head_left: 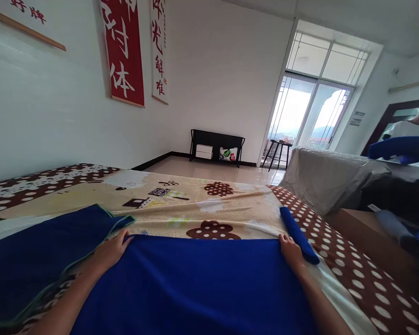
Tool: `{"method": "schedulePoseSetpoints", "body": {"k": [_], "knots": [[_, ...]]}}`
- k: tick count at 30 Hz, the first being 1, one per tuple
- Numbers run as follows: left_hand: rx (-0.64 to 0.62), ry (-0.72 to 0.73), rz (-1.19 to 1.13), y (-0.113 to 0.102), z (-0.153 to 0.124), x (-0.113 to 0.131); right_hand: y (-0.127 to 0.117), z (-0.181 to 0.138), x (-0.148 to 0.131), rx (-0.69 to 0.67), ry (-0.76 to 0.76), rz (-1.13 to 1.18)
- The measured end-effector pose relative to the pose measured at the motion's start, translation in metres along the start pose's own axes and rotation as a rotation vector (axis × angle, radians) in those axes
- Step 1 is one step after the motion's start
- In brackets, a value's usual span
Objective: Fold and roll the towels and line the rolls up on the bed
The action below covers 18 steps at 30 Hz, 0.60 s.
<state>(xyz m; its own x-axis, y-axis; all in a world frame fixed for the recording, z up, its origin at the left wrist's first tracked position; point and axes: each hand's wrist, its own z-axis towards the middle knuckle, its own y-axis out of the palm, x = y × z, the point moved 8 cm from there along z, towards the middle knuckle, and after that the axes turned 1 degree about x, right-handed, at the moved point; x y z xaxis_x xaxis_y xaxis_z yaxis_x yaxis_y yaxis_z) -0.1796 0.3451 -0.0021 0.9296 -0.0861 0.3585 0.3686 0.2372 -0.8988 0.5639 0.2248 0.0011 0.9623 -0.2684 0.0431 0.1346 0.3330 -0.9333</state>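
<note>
The far edge of the blue cloth [202,284] is pinched near its two corners by the left hand [112,249] and the right hand [291,251]; the cloth is spread between and below them, over a patterned blanket [181,197]. Diagonal creases could be deepened if the corners were pulled unevenly. Just right of the right hand, a blue roll [298,235] could be nudged by the wrist. The green-edged cloth [52,251], left of the left hand, could be caught and dragged by that forearm.
</note>
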Motion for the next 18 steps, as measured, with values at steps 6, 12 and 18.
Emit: {"method": "schedulePoseSetpoints", "body": {"k": [6,12,18], "knots": [[0.092,0.003,0.093,-0.010,-0.008,0.003,0.003,-0.008,0.000,0.076,0.010,-0.040],[0.200,0.073,0.256,-0.036,-0.039,0.051,-0.028,-0.022,-0.007,0.156,0.012,0.045],[0.030,0.199,0.239,0.001,-0.060,0.113,-0.024,-0.053,-0.078,-0.034,-0.253,0.211]]}}
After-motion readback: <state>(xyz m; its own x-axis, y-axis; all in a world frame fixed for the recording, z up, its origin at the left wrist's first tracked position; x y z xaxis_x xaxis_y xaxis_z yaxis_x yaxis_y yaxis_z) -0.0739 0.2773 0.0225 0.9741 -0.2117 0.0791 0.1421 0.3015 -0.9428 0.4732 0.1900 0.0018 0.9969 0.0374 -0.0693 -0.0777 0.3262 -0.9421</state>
